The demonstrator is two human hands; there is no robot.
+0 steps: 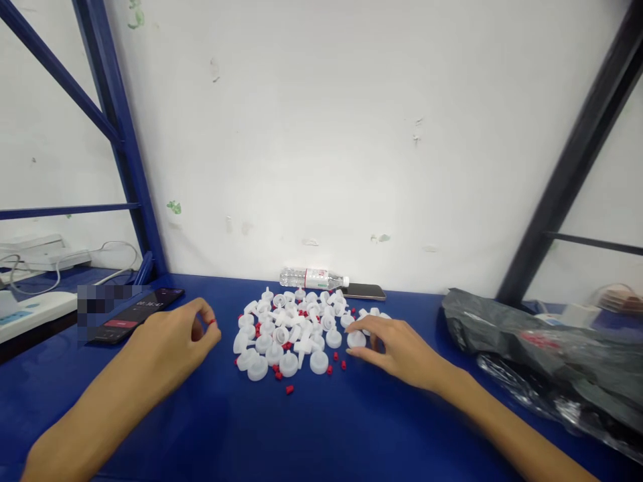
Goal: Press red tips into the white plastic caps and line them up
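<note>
In my left hand (178,335), held left of the pile, thumb and forefinger pinch a small red cap (212,322), of which only a sliver shows. My right hand (396,348) is at the pile's right edge, its thumb and forefinger curved round a translucent white nozzle cap (357,339) that sits on the table. Between the hands lies a heap of white nozzle caps (289,363) with wide round bases and narrow spouts, some upright and some on their sides. Small red caps (290,389) are scattered among them and along the front edge.
A clear plastic bottle (314,278) lies behind the heap, beside a dark phone (364,291). Another phone (138,314) with a lit screen is at the left, near a white power strip (37,311). Grey plastic bags (542,361) cover the right side of the blue table (321,435).
</note>
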